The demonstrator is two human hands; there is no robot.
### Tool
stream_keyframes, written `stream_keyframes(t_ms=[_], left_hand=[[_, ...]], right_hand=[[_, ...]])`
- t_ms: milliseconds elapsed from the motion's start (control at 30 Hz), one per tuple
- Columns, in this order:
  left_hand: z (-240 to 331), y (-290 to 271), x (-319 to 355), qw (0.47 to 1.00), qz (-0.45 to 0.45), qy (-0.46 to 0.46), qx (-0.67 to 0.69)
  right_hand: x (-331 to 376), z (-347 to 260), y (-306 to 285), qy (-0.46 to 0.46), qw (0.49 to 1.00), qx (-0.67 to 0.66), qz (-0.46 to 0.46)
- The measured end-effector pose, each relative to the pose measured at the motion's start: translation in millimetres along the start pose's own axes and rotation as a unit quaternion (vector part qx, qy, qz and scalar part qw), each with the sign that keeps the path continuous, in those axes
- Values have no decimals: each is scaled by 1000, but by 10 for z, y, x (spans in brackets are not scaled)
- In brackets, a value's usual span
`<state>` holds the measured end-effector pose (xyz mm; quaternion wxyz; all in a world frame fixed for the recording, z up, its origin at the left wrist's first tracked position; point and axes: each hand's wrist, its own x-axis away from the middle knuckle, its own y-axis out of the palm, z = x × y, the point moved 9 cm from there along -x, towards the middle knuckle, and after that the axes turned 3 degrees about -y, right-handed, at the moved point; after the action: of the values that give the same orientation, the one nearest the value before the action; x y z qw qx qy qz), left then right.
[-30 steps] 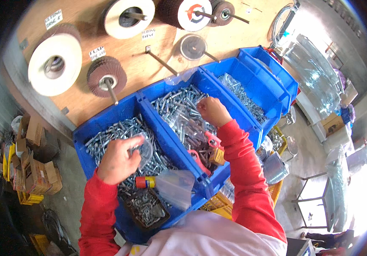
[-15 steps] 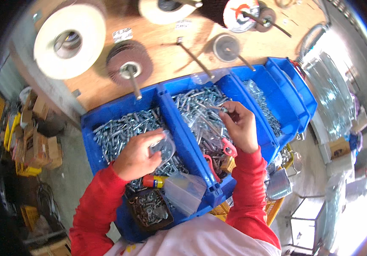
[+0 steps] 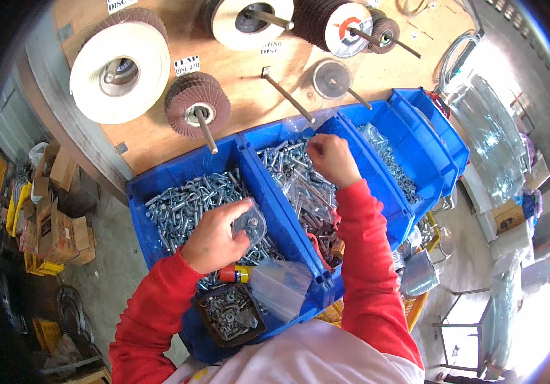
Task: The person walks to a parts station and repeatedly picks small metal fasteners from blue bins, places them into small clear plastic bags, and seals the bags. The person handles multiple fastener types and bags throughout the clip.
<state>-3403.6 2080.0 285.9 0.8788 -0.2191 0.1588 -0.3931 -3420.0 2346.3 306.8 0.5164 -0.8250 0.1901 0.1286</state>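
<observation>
My left hand (image 3: 214,235) grips a small clear plastic tub (image 3: 255,225) above the left blue bin (image 3: 135,203). A little metal piece shows inside the tub. Short bolts (image 3: 171,210) fill the bin below. My right hand (image 3: 334,160) hangs over the far part of the middle blue bin (image 3: 286,232), its fingers curled together. What they hold, if anything, is hidden. Longer bolts (image 3: 275,159) and clear plastic bags lie in that bin, with pink-red scissor-like handles (image 3: 316,246) near its front.
A brown tray of small hardware (image 3: 229,313), a clear plastic box (image 3: 280,288) and a red-yellow tube (image 3: 235,274) rest at the left bin's front. Rods (image 3: 291,99) carrying abrasive discs (image 3: 198,105) jut from the wooden board. More blue bins (image 3: 409,144) stand to the right.
My right hand has moved farther away and slightly left, turning its back up; the small dark metal piece it pinched is no longer visible there. The tub now shows a metal piece inside.
</observation>
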Motion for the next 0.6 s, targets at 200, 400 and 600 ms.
stream_keyframes(t_ms=[200,400,600], left_hand=[[-44,18,-20,1000,-14,15,21],[-58,-11,-13,1000,-5,20,23],[5,-21,-38,999,-12,-19,45]], right_hand=[[90,645,839,50,985,114,-121],[222,341,306,20,987,-123,102],[725,-543,-93,23,867,-483,121]])
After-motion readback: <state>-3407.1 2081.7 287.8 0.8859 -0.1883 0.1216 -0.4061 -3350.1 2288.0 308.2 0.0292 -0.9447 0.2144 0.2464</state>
